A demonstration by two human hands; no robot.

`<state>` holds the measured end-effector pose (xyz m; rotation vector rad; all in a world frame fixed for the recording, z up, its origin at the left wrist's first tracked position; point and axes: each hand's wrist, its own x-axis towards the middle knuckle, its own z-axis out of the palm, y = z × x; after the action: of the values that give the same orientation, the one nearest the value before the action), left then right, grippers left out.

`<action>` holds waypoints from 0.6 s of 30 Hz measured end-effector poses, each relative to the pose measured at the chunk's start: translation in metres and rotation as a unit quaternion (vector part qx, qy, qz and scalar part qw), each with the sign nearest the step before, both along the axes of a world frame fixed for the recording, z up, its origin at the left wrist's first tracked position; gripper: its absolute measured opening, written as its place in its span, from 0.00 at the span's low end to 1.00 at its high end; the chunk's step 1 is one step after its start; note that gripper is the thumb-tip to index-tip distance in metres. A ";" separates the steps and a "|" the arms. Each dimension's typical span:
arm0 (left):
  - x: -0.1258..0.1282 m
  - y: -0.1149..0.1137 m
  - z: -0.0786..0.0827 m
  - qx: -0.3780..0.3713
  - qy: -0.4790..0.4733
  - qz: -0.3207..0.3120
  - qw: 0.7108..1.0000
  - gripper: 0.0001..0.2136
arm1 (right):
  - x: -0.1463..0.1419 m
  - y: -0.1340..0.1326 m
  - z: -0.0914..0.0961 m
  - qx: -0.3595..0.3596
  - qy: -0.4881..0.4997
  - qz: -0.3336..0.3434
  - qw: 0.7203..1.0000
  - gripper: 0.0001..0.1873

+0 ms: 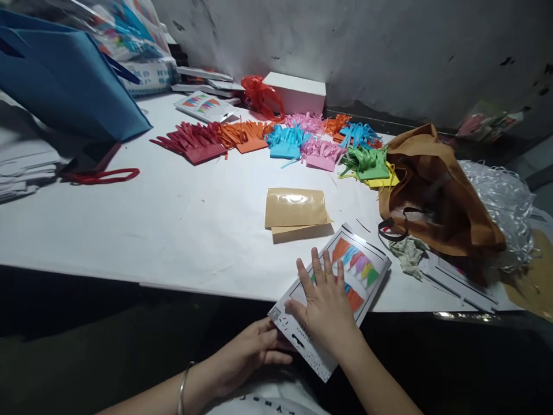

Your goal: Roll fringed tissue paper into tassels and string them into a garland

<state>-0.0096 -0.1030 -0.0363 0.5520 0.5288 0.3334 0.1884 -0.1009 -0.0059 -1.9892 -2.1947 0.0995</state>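
A flat white printed packet (375,286) with a picture of colourful tassels lies tilted at the table's front edge, its lower part jutting past it. My right hand (326,308) rests flat on its printed face, fingers spread. My left hand (259,351), with a bangle at the wrist, grips the packet's lower left edge from below; some of its fingertips are hidden under it. Just beyond the packet lies a folded tan glossy sheet (296,208).
Fringed paper bundles in dark red (203,147), orange (250,138), blue (287,141), pink (324,155) and green (374,164) line the back. A brown bag (453,202) stands right, a blue bag (78,80) left. A white box (298,89) sits by the wall.
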 end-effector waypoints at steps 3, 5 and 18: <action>0.012 0.008 0.000 0.005 0.022 0.011 1.000 0.22 | 0.000 -0.005 0.005 0.014 0.023 0.008 1.000 0.37; 0.026 0.006 -0.002 0.042 0.059 0.025 0.997 0.21 | 0.001 -0.011 0.011 0.048 0.051 0.029 0.997 0.33; -0.021 0.001 -0.015 0.106 -0.063 -0.180 0.976 0.38 | -0.012 -0.103 -0.017 0.141 0.606 -0.308 0.720 0.31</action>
<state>-0.0311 -0.1017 -0.0511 0.8147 0.2638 0.0777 0.1769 -0.2038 -0.0228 -1.5565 -0.6370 0.6854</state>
